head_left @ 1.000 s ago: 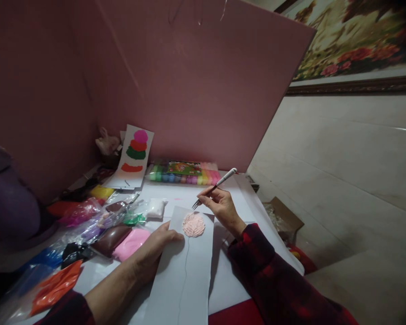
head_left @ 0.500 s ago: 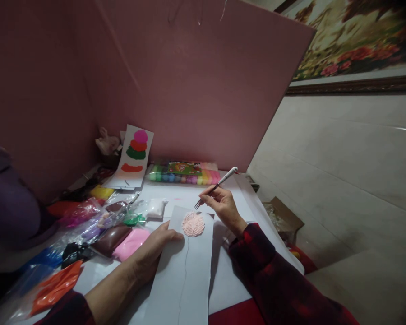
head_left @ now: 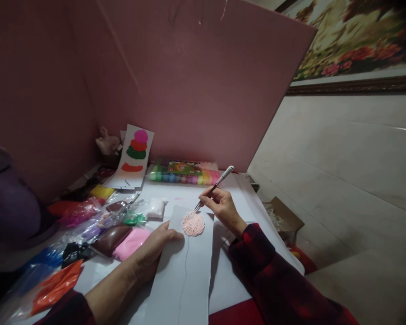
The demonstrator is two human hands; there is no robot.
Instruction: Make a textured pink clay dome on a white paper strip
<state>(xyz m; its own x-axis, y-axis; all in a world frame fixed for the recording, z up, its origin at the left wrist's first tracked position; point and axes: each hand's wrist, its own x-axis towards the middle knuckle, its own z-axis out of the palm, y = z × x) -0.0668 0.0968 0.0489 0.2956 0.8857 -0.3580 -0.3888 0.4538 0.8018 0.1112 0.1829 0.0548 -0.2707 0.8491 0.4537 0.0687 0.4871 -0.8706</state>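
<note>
My left hand (head_left: 164, 239) grips the left edge of a long white card (head_left: 179, 280), thumb on top and fingers underneath. Near the card's far end lies a round, flat piece of pale pink clay (head_left: 193, 224) with ridged marks, and a thin drawn line (head_left: 185, 266) runs down from it. In my right hand (head_left: 221, 205) is a fork (head_left: 219, 180) with a striped handle, pinched between thumb and fingers. The fork's tines point down at the far edge of the clay; whether they touch it I cannot tell.
Bags of coloured clay, among them a pink bag (head_left: 132, 243) and an orange bag (head_left: 57, 286), crowd the table's left side. A pack of clay sticks (head_left: 184, 174) lies at the back beside a propped painted card (head_left: 134, 153). A cardboard box (head_left: 286, 216) stands at the right.
The fork has dipped slightly, its tines now lower and closer to the top edge of the pink clay. My left hand and the card have stayed in place.
</note>
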